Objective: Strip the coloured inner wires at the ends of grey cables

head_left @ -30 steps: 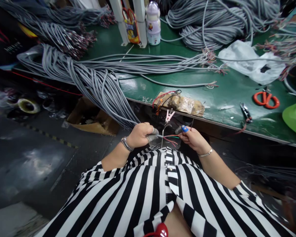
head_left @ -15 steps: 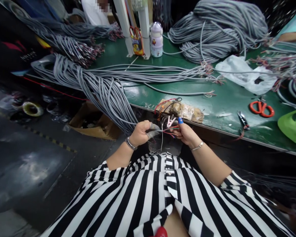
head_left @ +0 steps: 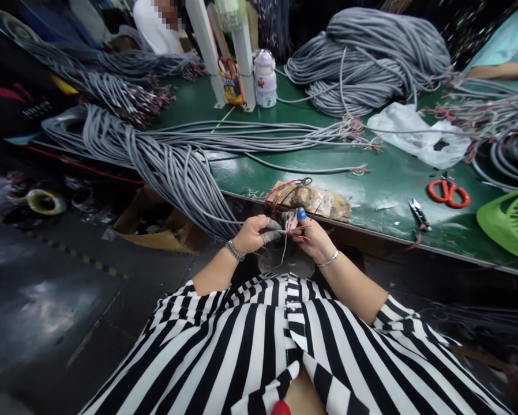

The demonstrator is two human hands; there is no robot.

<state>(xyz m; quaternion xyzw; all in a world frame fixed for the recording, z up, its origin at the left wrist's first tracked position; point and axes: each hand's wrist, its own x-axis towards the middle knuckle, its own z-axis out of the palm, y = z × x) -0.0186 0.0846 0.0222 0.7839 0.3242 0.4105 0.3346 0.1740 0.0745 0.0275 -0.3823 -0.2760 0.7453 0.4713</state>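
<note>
My left hand (head_left: 252, 235), with covers on its fingertips, is closed on a grey cable (head_left: 280, 231) near its stripped end. Thin coloured wires (head_left: 303, 229) fan out from that end towards my right hand (head_left: 315, 237), and one white wire hangs down. A blue cover sits on a digit of my right hand. Its fingers are closed around a small pale pink clip-like tool (head_left: 292, 221), which is up against the wires; its exact kind is too small to make out. Behind my left hand, a thick bundle of grey cables (head_left: 185, 173) drapes over the table edge.
On the green table (head_left: 267, 158) lie a taped block (head_left: 323, 202), pliers (head_left: 419, 214), orange-handled scissors (head_left: 448, 193), a green basket (head_left: 510, 222), a plastic bag (head_left: 419, 135) and coiled cables (head_left: 371, 57). A bottle (head_left: 265, 80) stands at the back. Other people are across the table.
My right hand has moved left, closer to my left hand, bringing the pink tool to the cable end. My left hand still grips the cable. The view has shifted slightly.
</note>
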